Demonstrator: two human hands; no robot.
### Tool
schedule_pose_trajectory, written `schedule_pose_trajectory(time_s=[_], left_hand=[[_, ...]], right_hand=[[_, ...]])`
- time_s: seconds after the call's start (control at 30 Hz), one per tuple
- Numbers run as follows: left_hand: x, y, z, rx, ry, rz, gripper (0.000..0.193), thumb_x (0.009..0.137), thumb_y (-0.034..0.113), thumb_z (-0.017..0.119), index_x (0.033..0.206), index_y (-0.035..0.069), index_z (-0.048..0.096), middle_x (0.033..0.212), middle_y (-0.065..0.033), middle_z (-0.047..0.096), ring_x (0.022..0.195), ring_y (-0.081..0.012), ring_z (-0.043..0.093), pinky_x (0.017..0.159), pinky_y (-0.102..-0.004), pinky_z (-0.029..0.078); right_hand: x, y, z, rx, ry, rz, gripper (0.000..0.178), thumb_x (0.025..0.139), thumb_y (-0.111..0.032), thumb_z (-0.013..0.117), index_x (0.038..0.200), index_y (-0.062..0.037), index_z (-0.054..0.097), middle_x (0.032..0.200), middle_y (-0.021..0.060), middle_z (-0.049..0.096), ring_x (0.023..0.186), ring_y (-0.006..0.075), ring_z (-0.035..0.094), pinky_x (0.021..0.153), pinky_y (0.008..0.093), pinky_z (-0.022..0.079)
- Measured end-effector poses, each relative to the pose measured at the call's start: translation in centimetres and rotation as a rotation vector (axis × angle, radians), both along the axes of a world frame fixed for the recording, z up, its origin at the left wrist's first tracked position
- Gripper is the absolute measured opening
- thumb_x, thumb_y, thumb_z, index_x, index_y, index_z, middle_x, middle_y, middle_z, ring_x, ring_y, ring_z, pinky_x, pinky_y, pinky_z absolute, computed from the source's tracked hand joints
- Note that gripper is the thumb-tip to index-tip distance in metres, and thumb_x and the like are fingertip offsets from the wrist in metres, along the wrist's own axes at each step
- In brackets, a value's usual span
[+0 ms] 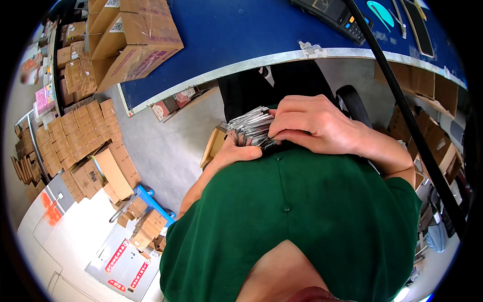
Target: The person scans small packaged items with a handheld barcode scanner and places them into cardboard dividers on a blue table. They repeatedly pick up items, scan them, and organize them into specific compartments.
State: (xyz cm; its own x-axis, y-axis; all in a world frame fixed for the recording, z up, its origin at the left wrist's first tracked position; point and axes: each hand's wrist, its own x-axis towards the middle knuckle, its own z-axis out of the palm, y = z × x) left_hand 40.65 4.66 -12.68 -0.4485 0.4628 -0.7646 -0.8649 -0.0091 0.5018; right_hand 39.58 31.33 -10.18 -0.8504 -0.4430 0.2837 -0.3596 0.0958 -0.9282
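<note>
Close to the front of my green shirt, a thick bundle of thin, shiny silvery pieces (250, 126) rests in my left hand (235, 151). They look like flat film packets seen edge-on, but their exact kind cannot be made out. My left thumb lies along the near side of the bundle, and its fingers curl underneath, partly hidden. From the right, my right hand (317, 123) bends over the bundle's right end, thumb and fingertips pinched together against it. Whether those fingertips hold one piece or several is hidden.
A blue table (241, 30) spans the far side, bearing an open cardboard box (146, 40), a dark handheld terminal (334, 17) and a phone-like black slab (418, 30). A black pole (402, 100) slants down at right. Stacked cartons (80, 131) fill the left.
</note>
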Motion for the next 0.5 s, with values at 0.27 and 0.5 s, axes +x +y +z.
schedule_pose_trajectory(time_s=[0.27,0.5], left_hand=[[-0.6,1.7,1.3,0.094,0.020,-0.021,0.075,0.067,0.018,0.089,0.131,0.002,0.052,0.116,-0.0031,0.062,0.098,-0.0085,0.059,0.091,-0.0243,0.047],[-0.6,0.6,0.3,0.061,0.024,-0.070,0.069,0.074,0.023,0.086,0.130,0.001,0.054,0.119,-0.0041,0.062,0.106,-0.0120,0.059,0.091,-0.0273,0.047]], right_hand=[[-0.1,0.1,0.0,0.047,0.134,0.021,0.020,0.073,0.001,0.075,0.089,-0.0054,0.066,0.080,0.0060,0.062,0.071,0.0260,0.059,0.063,0.0339,0.053],[-0.1,0.2,0.9,0.105,0.207,-0.034,0.020,0.071,-0.002,0.076,0.087,-0.0070,0.065,0.083,0.0051,0.060,0.074,0.0239,0.059,0.055,0.0342,0.048]])
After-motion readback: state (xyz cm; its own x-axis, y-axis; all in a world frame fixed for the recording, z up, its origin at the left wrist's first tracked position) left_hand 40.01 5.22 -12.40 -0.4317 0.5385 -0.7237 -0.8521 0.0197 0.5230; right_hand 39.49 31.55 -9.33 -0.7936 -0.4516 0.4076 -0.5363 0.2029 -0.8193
